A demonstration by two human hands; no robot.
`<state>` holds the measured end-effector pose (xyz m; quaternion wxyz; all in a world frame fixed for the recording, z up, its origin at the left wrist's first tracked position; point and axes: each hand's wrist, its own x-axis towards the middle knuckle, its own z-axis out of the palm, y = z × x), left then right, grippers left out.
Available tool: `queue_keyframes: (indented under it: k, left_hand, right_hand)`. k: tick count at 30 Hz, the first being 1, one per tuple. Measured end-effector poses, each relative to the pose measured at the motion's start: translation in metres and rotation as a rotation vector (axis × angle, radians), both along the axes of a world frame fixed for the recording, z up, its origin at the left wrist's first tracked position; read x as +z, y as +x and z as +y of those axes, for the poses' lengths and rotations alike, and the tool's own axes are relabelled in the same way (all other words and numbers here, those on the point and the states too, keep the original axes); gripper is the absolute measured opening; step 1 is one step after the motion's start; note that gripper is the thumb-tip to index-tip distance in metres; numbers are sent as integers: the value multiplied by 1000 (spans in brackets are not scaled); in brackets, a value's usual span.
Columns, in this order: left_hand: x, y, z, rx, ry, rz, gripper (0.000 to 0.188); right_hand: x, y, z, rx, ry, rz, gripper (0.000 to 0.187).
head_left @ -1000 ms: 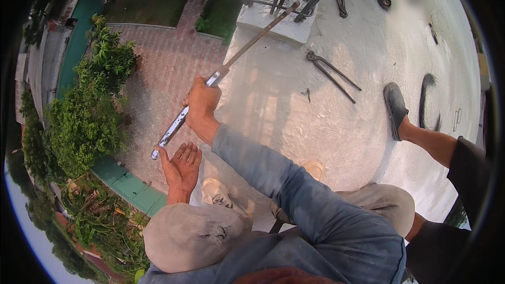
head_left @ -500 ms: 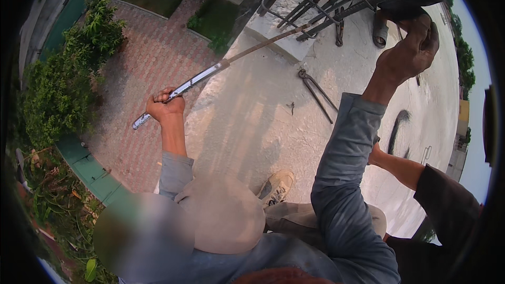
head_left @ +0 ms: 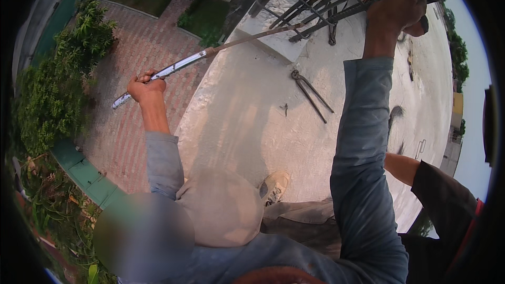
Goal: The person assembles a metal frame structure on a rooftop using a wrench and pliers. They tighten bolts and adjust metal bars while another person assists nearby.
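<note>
My left hand (head_left: pixel 147 89) is closed round the shiny pipe handle of a long steel bar (head_left: pixel 181 64). The bar's thinner rusty end slants up to the right and reaches into a cage of rebar (head_left: pixel 310 8). At the upper right my right hand (head_left: pixel 395 10) is closed over the dark rebar, with its arm stretched out straight. Part of what lies under its fingers is hidden. Between my arms, a pair of pincers (head_left: pixel 310 94) lies with its handles apart on the pale concrete slab (head_left: pixel 231 121).
A second pair of pincers (head_left: pixel 332 29) lies by the rebar. Another person's dark sleeve (head_left: pixel 444 194) and forearm come in at the right. Beyond the slab's left edge is a drop to red and grey paving (head_left: pixel 131 47) with green bushes (head_left: pixel 52 94). Black wire (head_left: pixel 395 118) lies on the right.
My right hand has moved left and up onto the rebar, and its arm has straightened. My left hand and the bar's handle end have shifted left and up in view.
</note>
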<state>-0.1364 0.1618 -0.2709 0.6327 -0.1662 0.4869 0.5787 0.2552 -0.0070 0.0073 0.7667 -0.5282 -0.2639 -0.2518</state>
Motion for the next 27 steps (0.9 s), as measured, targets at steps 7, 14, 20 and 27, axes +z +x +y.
queue_keyframes:
  k: [7,14,20,27]
  left_hand:
    - [5,4,16,60,-79,78,20]
    - [2,8,34,-10,-150,22,21]
    - [12,-11,-1,-68,55,-67,29]
    - [37,-22,-28,-43,226,-192,38]
  right_hand:
    - [-6,55,-27,910,24,384,42]
    - [6,-12,0,-54,-65,45,44]
    - [4,1,-9,68,-126,-16,29]
    - [-87,-111,-58,-286,-241,237,39]
